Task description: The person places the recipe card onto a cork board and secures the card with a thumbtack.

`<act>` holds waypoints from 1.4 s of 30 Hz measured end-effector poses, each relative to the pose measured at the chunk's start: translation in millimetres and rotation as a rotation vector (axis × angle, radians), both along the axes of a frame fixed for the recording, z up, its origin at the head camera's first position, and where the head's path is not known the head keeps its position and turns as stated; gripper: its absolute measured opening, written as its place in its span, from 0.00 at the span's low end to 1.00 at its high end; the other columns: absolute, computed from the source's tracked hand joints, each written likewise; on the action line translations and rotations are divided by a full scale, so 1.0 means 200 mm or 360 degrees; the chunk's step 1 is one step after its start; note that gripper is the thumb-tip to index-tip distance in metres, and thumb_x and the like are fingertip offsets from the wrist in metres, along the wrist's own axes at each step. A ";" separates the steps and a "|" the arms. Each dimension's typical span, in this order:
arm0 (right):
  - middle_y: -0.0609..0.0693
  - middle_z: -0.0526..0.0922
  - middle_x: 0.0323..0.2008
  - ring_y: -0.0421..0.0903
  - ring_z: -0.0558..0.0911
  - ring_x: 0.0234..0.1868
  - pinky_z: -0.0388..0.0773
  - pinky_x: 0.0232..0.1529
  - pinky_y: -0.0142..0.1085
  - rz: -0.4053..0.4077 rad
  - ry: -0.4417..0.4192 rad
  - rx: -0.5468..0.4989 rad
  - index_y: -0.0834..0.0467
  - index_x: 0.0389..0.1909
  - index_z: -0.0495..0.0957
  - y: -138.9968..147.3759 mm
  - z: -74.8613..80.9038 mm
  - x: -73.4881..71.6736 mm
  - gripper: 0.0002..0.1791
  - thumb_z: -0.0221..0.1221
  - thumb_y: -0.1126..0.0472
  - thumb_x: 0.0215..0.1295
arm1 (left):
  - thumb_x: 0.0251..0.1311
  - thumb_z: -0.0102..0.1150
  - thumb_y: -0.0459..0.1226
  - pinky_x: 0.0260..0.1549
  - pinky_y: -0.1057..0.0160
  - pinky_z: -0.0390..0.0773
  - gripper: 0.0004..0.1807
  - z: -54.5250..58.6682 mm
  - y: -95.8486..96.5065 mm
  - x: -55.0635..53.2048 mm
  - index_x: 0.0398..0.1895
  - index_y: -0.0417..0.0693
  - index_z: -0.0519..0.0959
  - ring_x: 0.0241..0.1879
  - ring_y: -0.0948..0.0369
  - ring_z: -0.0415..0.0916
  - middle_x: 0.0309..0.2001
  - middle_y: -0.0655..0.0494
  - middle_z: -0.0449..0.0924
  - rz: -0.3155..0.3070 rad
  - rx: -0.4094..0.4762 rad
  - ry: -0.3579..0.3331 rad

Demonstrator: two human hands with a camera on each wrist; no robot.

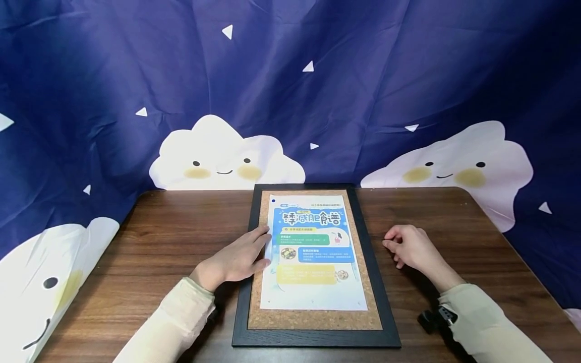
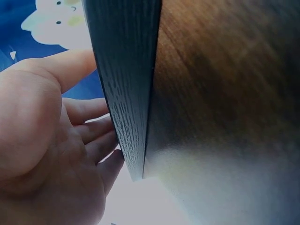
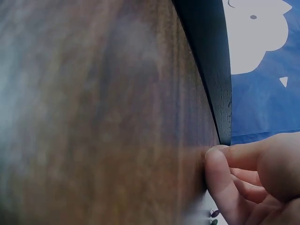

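Left grip [image 1: 236, 258] flat on glossy paper [image 1: 313, 252] | right grip [image 1: 408, 247] loosely curled, empty | cork board [image 1: 313, 318], black frame [image 1: 317, 338]

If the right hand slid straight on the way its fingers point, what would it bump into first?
Probably the black frame of the cork board: the right hand rests on the table, its curled fingers pointing left toward the frame's right edge, with only bare wood between.

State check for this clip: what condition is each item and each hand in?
Cork board frame: flat on the table.
Printed sheet: flat on the cork, blue pin at its top left corner.
Left hand: open, fingers resting on the sheet's left edge.
Right hand: loosely curled on the table, holding nothing.
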State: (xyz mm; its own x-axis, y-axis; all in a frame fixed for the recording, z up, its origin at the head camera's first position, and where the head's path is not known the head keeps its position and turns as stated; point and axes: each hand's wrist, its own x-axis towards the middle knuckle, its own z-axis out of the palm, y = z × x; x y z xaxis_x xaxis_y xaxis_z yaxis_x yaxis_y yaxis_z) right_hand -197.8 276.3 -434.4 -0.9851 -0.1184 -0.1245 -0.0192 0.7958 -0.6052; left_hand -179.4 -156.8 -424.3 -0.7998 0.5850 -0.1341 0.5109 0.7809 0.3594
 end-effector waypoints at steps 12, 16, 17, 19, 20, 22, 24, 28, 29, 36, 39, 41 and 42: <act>0.57 0.81 0.28 0.43 0.83 0.20 0.87 0.22 0.39 -0.0057 -0.0049 -0.0042 0.72 0.46 0.80 0.02 0.00 0.01 0.07 0.61 0.70 0.76 | 0.81 0.59 0.42 0.82 0.41 0.61 0.37 0.00 -0.01 0.00 0.81 0.28 0.62 0.86 0.40 0.52 0.85 0.32 0.53 -0.0001 0.0007 0.0007; 0.56 0.82 0.28 0.43 0.83 0.20 0.87 0.22 0.39 -0.0071 -0.0060 -0.0067 0.71 0.44 0.80 0.03 -0.01 0.01 0.06 0.60 0.70 0.76 | 0.80 0.59 0.42 0.82 0.42 0.61 0.37 -0.01 -0.01 0.00 0.81 0.28 0.61 0.86 0.40 0.52 0.85 0.32 0.53 0.0004 0.0000 0.0008; 0.56 0.82 0.28 0.44 0.83 0.20 0.87 0.23 0.39 -0.0072 -0.0065 -0.0073 0.71 0.44 0.80 0.03 0.00 0.01 0.05 0.60 0.70 0.76 | 0.80 0.59 0.42 0.82 0.42 0.61 0.37 -0.01 -0.01 0.00 0.81 0.28 0.61 0.86 0.40 0.52 0.85 0.33 0.53 0.0003 -0.0001 0.0008; 0.56 0.82 0.28 0.44 0.84 0.20 0.87 0.23 0.39 -0.0073 -0.0075 -0.0082 0.71 0.44 0.80 0.04 0.00 0.01 0.06 0.61 0.70 0.76 | 0.81 0.59 0.42 0.82 0.42 0.61 0.37 -0.01 -0.01 0.00 0.81 0.28 0.61 0.86 0.40 0.51 0.85 0.33 0.52 0.0003 -0.0001 0.0003; 0.56 0.82 0.28 0.44 0.84 0.20 0.87 0.23 0.39 -0.0077 -0.0081 -0.0087 0.71 0.44 0.80 0.04 0.00 0.01 0.06 0.61 0.70 0.76 | 0.81 0.59 0.42 0.82 0.41 0.60 0.37 -0.01 -0.01 0.00 0.82 0.28 0.61 0.86 0.40 0.51 0.86 0.33 0.52 0.0005 0.0000 0.0001; 0.56 0.82 0.28 0.44 0.84 0.21 0.88 0.23 0.39 -0.0080 -0.0088 -0.0097 0.71 0.45 0.81 0.04 0.00 0.01 0.06 0.61 0.69 0.76 | 0.81 0.59 0.42 0.82 0.41 0.60 0.37 -0.01 -0.01 0.00 0.82 0.29 0.61 0.86 0.40 0.51 0.86 0.33 0.52 0.0011 0.0002 -0.0005; 0.56 0.81 0.28 0.45 0.84 0.21 0.88 0.23 0.40 -0.0083 -0.0088 -0.0108 0.71 0.47 0.80 0.05 0.00 0.02 0.08 0.61 0.69 0.76 | 0.81 0.59 0.42 0.82 0.41 0.60 0.37 -0.01 -0.01 0.00 0.82 0.29 0.61 0.86 0.40 0.51 0.86 0.33 0.51 0.0018 0.0004 -0.0010; 0.56 0.80 0.28 0.44 0.84 0.20 0.88 0.23 0.40 -0.0101 -0.0078 -0.0114 0.71 0.49 0.79 0.05 -0.01 0.01 0.10 0.61 0.66 0.77 | 0.81 0.59 0.43 0.82 0.42 0.60 0.37 -0.01 -0.01 0.00 0.82 0.29 0.61 0.86 0.41 0.50 0.86 0.34 0.51 0.0020 -0.0001 -0.0013; 0.56 0.80 0.28 0.44 0.84 0.20 0.87 0.23 0.41 -0.0104 -0.0074 -0.0109 0.71 0.49 0.79 0.05 -0.01 0.01 0.10 0.61 0.66 0.77 | 0.81 0.59 0.43 0.82 0.42 0.60 0.37 -0.01 0.00 0.00 0.82 0.30 0.61 0.86 0.41 0.50 0.86 0.34 0.51 0.0020 -0.0003 -0.0015; 0.57 0.80 0.27 0.45 0.84 0.18 0.87 0.21 0.42 -0.0182 -0.0103 -0.0090 0.72 0.51 0.76 0.04 0.00 -0.02 0.13 0.60 0.64 0.79 | 0.81 0.59 0.43 0.82 0.41 0.61 0.37 0.00 0.00 0.00 0.82 0.29 0.61 0.86 0.40 0.51 0.86 0.33 0.52 0.0008 0.0001 -0.0011; 0.56 0.81 0.26 0.45 0.83 0.17 0.86 0.21 0.43 -0.0189 -0.0110 -0.0084 0.72 0.52 0.75 0.04 0.00 -0.03 0.12 0.59 0.65 0.80 | 0.81 0.59 0.42 0.82 0.41 0.61 0.37 0.00 -0.01 0.00 0.81 0.29 0.61 0.86 0.40 0.51 0.86 0.33 0.52 0.0007 0.0001 0.0003; 0.56 0.80 0.25 0.45 0.83 0.17 0.86 0.20 0.43 -0.0187 -0.0111 -0.0076 0.71 0.51 0.75 0.03 -0.01 -0.04 0.11 0.58 0.66 0.80 | 0.81 0.59 0.42 0.82 0.41 0.61 0.37 0.00 -0.01 0.00 0.81 0.28 0.61 0.86 0.40 0.52 0.85 0.33 0.52 0.0002 0.0001 0.0009; 0.56 0.80 0.24 0.45 0.83 0.17 0.86 0.20 0.43 -0.0186 -0.0110 -0.0073 0.71 0.51 0.76 0.03 -0.01 -0.04 0.10 0.58 0.66 0.80 | 0.81 0.59 0.42 0.82 0.41 0.61 0.37 0.00 -0.01 0.00 0.81 0.28 0.61 0.86 0.40 0.52 0.85 0.32 0.52 0.0000 -0.0001 0.0009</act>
